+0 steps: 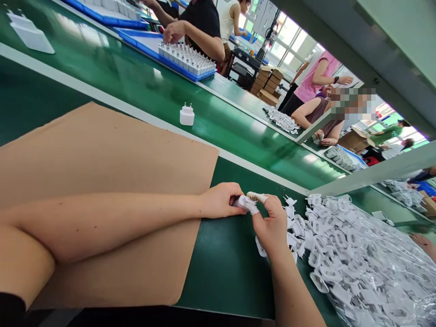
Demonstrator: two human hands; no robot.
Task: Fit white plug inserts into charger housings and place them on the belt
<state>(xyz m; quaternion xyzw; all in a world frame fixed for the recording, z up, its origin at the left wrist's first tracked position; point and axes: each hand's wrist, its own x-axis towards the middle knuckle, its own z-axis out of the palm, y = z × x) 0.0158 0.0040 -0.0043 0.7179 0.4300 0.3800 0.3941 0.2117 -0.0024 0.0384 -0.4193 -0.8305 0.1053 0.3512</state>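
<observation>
My left hand [223, 200] is closed around a small white plastic piece [242, 202] above the green tabletop [225, 263], just right of the cardboard sheet [163, 168]. From the right, my right hand [272, 220] meets it, its thumb and forefinger wrapped in white covers and pinched at the piece's prongs. The fingers hide most of the piece. Beside my right wrist lies a loose group of white plug parts [295, 227], which runs into a large heap [361, 254] partly under clear plastic.
A white charger [187, 114] stands on the green belt [143, 95] beyond a pale rail; another charger [30, 32] is at the upper left. Across the belt, a person works by a blue tray [190, 72] of white units. A slanted metal post [374, 170] crosses the right.
</observation>
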